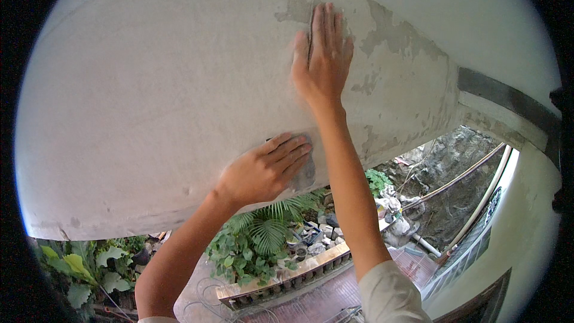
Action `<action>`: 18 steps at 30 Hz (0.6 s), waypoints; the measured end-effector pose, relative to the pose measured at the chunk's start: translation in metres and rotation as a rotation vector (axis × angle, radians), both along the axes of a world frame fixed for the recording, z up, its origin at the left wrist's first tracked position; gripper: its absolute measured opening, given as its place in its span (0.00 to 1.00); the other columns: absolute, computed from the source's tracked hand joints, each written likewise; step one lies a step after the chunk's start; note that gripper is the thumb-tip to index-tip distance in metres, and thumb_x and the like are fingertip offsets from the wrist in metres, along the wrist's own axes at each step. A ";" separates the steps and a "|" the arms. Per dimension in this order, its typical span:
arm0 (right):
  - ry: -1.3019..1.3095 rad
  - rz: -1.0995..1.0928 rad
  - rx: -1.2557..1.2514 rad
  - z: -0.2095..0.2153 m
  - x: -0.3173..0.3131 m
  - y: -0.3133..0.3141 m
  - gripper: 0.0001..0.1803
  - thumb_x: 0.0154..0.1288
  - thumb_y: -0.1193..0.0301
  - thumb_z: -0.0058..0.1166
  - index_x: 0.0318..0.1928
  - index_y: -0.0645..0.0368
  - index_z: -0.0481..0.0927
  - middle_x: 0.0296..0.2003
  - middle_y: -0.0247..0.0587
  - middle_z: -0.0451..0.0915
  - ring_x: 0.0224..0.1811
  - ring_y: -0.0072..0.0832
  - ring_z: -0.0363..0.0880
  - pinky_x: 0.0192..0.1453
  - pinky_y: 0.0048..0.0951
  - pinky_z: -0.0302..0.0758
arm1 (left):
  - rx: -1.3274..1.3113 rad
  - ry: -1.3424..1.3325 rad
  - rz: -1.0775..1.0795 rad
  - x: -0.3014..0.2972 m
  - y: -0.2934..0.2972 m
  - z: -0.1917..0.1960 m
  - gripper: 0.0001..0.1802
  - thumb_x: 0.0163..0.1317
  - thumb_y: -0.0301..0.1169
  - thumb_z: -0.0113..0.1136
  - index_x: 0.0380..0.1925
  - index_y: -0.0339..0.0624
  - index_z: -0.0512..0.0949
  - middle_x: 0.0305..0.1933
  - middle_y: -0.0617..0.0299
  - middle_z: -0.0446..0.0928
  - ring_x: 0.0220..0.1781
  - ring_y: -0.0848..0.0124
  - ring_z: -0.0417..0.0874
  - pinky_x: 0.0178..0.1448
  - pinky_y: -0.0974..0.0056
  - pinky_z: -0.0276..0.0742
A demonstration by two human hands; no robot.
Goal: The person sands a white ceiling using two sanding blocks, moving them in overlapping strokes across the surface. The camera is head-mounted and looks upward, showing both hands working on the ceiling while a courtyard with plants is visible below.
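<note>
Near the lower edge of the pale plastered surface [137, 101], I have the left hand [263, 167] laid flat, its fingers close together and slightly fanned, over a dark grey sheet [307, 173] that shows past them on the right. I judge the sheet thin, light and bendable, more apt to crease or slip sideways than to break, so I would keep it under a flat palm or pinch its exposed right edge.

Farther up and to the right, the right hand [324, 63] lies against the same surface, fingers straight and nearly together, thumb apart. A thin dark edge [310, 36] shows between thumb and forefinger; I cannot tell how much lies beneath the palm. The surface itself looks hard, stiff and fixed, perhaps dusty and slick, with grey patches [382, 30] on the right that I expect feel rougher.

Far below are leafy plants [239, 257], a balustrade [317, 261] and a rocky slope [460, 146]. I find no brand, label or readable writing anywhere.
</note>
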State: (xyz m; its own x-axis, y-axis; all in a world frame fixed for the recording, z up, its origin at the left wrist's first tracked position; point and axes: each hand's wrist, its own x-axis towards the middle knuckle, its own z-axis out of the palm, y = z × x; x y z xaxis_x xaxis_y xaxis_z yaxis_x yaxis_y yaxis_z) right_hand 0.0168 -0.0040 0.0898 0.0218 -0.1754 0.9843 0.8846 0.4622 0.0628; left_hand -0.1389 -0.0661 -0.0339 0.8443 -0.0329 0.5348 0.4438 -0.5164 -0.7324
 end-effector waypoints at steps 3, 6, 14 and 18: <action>0.064 0.062 0.024 0.002 -0.005 -0.002 0.32 0.75 0.57 0.36 0.73 0.60 0.58 0.74 0.49 0.55 0.78 0.48 0.49 0.75 0.62 0.44 | -0.019 -0.007 0.001 0.000 0.000 0.000 0.32 0.47 0.35 0.58 0.55 0.33 0.77 0.62 0.55 0.77 0.68 0.60 0.73 0.75 0.54 0.64; 0.068 0.063 0.014 -0.002 -0.012 -0.003 0.31 0.76 0.58 0.35 0.73 0.60 0.58 0.74 0.49 0.56 0.78 0.46 0.49 0.75 0.63 0.44 | -0.003 0.009 0.000 0.000 -0.002 0.000 0.27 0.56 0.33 0.54 0.54 0.30 0.77 0.61 0.51 0.77 0.68 0.61 0.73 0.76 0.56 0.61; 0.109 0.071 0.004 0.009 -0.018 -0.008 0.32 0.78 0.55 0.27 0.75 0.56 0.55 0.76 0.43 0.51 0.80 0.40 0.43 0.78 0.58 0.39 | -0.030 0.015 0.011 -0.003 -0.004 0.001 0.26 0.56 0.33 0.53 0.54 0.30 0.77 0.61 0.52 0.77 0.68 0.62 0.73 0.76 0.56 0.61; 0.043 -0.020 -0.072 -0.002 -0.016 -0.006 0.32 0.77 0.55 0.29 0.75 0.56 0.54 0.76 0.44 0.51 0.80 0.41 0.44 0.78 0.59 0.40 | -0.044 -0.001 -0.002 -0.003 -0.003 0.000 0.26 0.57 0.33 0.53 0.55 0.31 0.77 0.62 0.53 0.77 0.68 0.62 0.73 0.76 0.56 0.61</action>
